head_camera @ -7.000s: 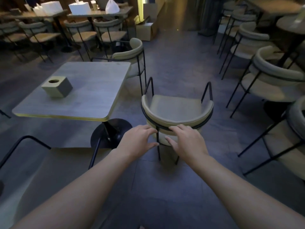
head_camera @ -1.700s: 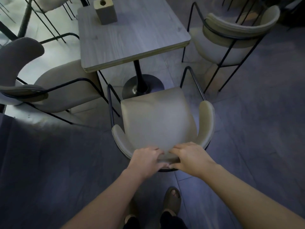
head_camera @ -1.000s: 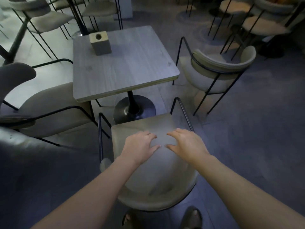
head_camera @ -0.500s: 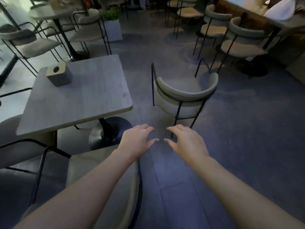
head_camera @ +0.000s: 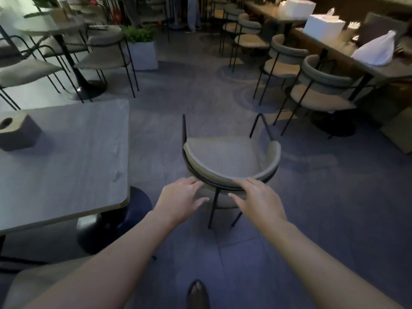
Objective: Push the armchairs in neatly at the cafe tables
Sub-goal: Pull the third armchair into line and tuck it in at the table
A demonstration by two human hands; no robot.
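My left hand and right hand are spread, fingers loose, holding nothing, reaching to the curved back of the armchair; the fingertips look to be at its top edge (contact I cannot confirm). That chair stands out on the floor, apart from the square table to its left, facing away from me. On the table sits a small block.
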